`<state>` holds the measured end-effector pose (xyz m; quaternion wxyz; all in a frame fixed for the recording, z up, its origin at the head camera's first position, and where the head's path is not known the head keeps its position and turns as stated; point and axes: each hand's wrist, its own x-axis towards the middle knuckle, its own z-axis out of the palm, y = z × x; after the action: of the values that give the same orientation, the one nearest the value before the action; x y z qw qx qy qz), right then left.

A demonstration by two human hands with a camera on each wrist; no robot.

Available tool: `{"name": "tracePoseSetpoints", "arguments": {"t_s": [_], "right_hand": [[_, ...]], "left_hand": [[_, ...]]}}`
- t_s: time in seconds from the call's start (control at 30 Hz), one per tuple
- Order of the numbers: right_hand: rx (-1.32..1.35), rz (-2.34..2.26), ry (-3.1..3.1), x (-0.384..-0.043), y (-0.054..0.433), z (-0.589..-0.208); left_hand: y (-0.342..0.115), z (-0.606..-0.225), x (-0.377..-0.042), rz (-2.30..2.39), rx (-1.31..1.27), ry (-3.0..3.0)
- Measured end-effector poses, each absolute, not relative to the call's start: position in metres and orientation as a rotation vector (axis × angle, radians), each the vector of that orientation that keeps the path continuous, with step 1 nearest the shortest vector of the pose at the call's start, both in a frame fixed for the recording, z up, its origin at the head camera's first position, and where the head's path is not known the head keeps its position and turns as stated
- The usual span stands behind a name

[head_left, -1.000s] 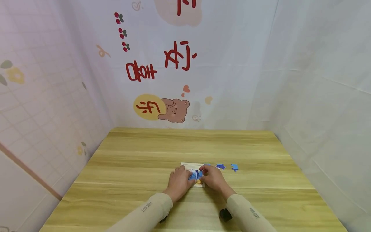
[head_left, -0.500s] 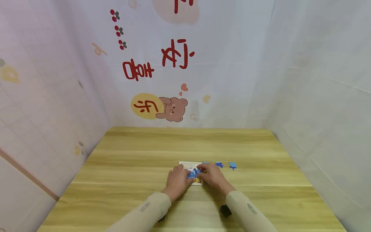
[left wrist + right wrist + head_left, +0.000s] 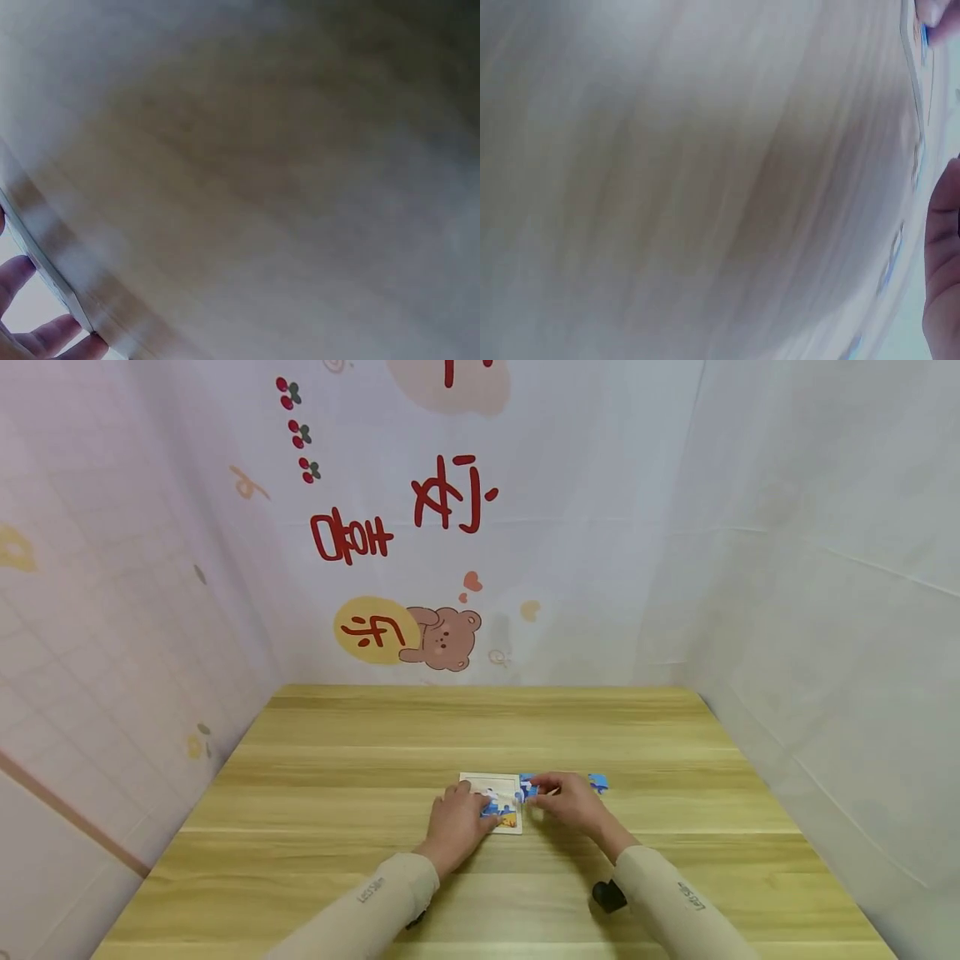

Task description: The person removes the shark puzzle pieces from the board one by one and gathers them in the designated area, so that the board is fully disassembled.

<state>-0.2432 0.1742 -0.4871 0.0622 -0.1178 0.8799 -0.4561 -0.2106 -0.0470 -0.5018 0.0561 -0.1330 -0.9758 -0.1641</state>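
Note:
A small jigsaw board with a pale frame [image 3: 487, 776] lies on the table, partly filled with blue, white and yellow puzzle pieces [image 3: 509, 819]. My left hand [image 3: 455, 827] rests over its left side, thumb and fingers on the board; in the left wrist view the fingertips [image 3: 56, 332] lie along the board's edge [image 3: 54, 279]. Just off the right edge, my right hand [image 3: 572, 799] pinches a blue and white puzzle piece [image 3: 529, 791] between thumb and fingers. In the right wrist view only part of that hand [image 3: 943, 262] shows, its fingertips cut off.
Another blue puzzle piece [image 3: 597, 782] lies on the wooden table [image 3: 360, 735] to the right of my right hand. Loose pieces [image 3: 891, 259] also show in the right wrist view. White printed cloth walls [image 3: 585, 568] enclose the table's back and sides.
My right hand has moved right, off the board to its right edge, uncovering more of the board. My left hand keeps its place on the board. The head view has shifted slightly.

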Motion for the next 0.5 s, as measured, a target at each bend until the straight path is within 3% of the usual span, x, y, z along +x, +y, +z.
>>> {"name": "tracePoseSetpoints", "arguments": {"t_s": [0.5], "right_hand": [[-0.322, -1.387, 2.545, -0.239, 0.272, -0.485]], "left_hand": [[-0.046, -0.505, -0.214, -0.476, -0.42, -2.934]]}}
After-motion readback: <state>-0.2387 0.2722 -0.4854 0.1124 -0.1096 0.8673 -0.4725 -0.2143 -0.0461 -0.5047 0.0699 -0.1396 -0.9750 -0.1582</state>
